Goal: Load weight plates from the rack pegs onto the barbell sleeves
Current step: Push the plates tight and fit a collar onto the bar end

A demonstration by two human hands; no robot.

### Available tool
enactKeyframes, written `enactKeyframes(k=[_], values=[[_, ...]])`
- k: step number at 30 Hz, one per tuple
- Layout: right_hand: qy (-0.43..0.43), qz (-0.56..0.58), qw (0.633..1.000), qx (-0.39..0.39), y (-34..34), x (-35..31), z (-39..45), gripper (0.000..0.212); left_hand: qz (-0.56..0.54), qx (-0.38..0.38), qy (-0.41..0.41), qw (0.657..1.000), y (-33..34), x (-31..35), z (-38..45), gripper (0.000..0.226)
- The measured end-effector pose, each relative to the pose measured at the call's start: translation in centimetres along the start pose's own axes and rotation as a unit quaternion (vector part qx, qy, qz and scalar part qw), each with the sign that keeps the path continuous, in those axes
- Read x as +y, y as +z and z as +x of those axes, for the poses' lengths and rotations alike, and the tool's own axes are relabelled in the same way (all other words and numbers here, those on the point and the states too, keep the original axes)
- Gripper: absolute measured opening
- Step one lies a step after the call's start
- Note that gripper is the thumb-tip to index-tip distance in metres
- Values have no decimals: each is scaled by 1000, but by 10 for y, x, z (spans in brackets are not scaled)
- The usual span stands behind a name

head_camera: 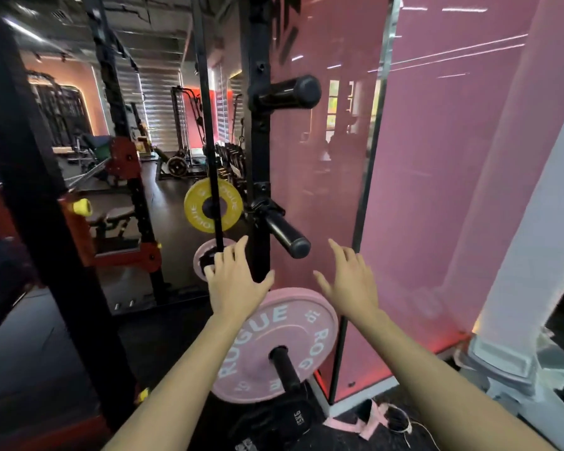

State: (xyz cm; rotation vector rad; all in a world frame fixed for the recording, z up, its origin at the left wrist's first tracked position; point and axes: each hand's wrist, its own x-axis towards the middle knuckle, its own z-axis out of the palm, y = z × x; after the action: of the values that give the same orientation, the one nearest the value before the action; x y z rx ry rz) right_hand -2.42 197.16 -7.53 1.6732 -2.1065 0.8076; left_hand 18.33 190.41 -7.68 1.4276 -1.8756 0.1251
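A large pink plate marked ROGUE hangs on the lowest black peg of the rack upright. My left hand hovers open just above the plate's upper left rim, fingers spread. My right hand is open too, above and to the right of the plate's top edge. Neither hand touches the plate. Two bare pegs stick out higher up, a middle peg and a top peg. On the far side, a yellow plate and a small pink plate hang behind a thin black post.
A pink glass wall stands close on the right with a white pillar beyond it. A thick black rack post rises on the left. A black bag and pink straps lie on the floor below the plate.
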Motion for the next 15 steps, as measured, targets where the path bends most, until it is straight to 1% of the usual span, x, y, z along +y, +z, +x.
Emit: enactKeyframes(k=[4,7,13,15], values=[[-5,13,1000,-6,24,12,46,73,6,-4,4,1000,35,-2,26,87],[-28,18,999,-14,46,23,82,75,25,2,-20,999,59,-5,48,90],[-96,57,992,-53,92,28,153,80,72,9,-53,996,93,-1,103,112],[-118,73,988,-72,106,22,172,83,83,14,-59,995,100,-3,119,114]])
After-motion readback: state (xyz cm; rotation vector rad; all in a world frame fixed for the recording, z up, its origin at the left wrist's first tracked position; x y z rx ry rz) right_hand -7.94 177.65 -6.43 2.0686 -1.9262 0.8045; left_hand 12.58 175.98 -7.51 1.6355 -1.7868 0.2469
